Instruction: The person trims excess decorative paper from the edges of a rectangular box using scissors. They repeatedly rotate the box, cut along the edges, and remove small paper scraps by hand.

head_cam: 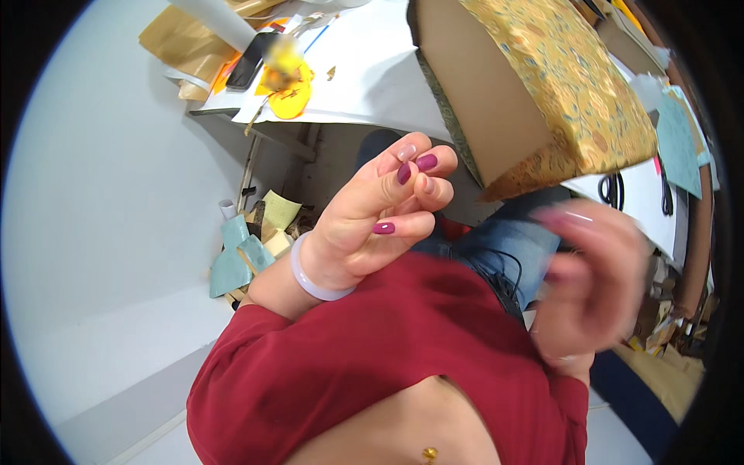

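My left hand (pixel 383 212) is raised in front of my body, its fingers curled and the thumb tip against the fingertips; no object shows in it. Motion blurs my right hand (pixel 598 285), held lower and to the right with bent fingers. Whether anything is in it cannot be made out. Beyond both hands, a box covered in gold patterned brocade (pixel 587 87) rests tilted at the table's front edge. Its plain tan face (pixel 482 87) is turned toward the left. Neither hand visibly touches the box.
On the white-covered table (pixel 372 35) lie a black phone (pixel 251 61), yellow-orange pieces (pixel 290 102) and a white tube (pixel 215 23). Black-handled scissors (pixel 611 190) and light-blue sheets (pixel 679 142) are at right. Scraps (pixel 232 261) lie heaped by the left wall.
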Demonstrator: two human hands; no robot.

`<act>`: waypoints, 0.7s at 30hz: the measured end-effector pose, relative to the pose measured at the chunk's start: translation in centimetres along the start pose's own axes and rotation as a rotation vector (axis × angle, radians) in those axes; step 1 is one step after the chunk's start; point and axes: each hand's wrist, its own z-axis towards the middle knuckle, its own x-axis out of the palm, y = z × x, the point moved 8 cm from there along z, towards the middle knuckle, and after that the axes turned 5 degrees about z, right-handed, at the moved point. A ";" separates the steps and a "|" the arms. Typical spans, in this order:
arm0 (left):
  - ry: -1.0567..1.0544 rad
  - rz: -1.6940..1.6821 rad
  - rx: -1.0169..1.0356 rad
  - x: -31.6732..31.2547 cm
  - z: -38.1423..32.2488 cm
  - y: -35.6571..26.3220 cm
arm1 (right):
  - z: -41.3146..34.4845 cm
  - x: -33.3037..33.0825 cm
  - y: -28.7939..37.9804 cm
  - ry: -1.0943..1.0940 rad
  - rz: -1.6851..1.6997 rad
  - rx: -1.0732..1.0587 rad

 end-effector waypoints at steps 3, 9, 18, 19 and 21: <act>-0.049 0.273 -0.008 -0.3 -0.7 0.8 | 1.5 6.0 -0.7 0.196 0.141 0.014; -0.201 0.211 -0.043 -1.4 -2.8 0.6 | 1.1 9.1 -2.7 0.161 0.479 0.210; -0.210 0.165 -0.082 -1.8 -3.0 0.6 | -0.1 9.5 -3.6 0.060 0.458 0.185; -0.213 0.172 -0.087 -1.9 -2.9 0.7 | -0.1 9.5 -3.6 0.050 0.455 0.190; -0.221 0.187 -0.093 -2.1 -2.8 0.6 | -0.1 9.7 -3.8 0.029 0.466 0.211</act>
